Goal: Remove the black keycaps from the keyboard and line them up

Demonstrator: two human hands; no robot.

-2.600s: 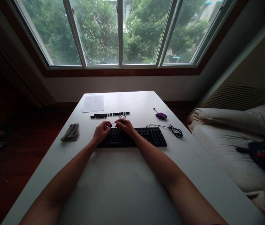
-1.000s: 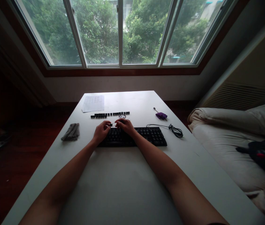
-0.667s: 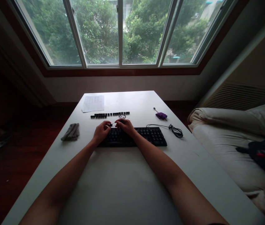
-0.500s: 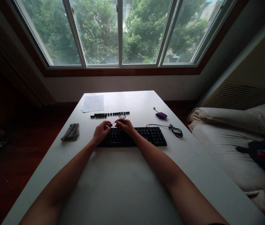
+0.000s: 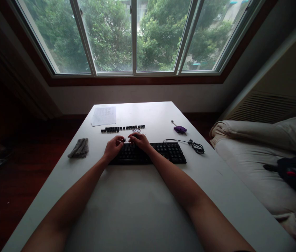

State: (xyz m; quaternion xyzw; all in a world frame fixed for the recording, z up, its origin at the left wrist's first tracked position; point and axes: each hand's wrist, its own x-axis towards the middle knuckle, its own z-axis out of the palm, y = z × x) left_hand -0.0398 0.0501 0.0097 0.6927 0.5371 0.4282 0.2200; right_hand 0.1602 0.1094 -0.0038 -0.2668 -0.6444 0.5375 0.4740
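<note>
The black keyboard (image 5: 153,153) lies across the middle of the white table, both hands over its upper left part. My left hand (image 5: 114,147) pinches a small black keycap (image 5: 124,140) between thumb and fingertips. Just to its right, my right hand (image 5: 138,140) is closed on a thin wire tool (image 5: 127,139), which looks like a wire keycap puller. Its wire end reaches toward the keycap; whether they touch is too small to tell. Past my right hand shows a pale ring-shaped thing (image 5: 136,130). Behind the hands stands a row of loose black keycaps (image 5: 111,129).
A grey folded cloth (image 5: 79,148) lies at the left, and printed paper (image 5: 104,116) at the back left. To the right are a coiled cable (image 5: 197,147) and a purple thing with a stick (image 5: 180,130). A sofa (image 5: 244,157) stands beyond the table's right edge.
My left fingers and the keycap have shifted very slightly. Everything else looks the same.
</note>
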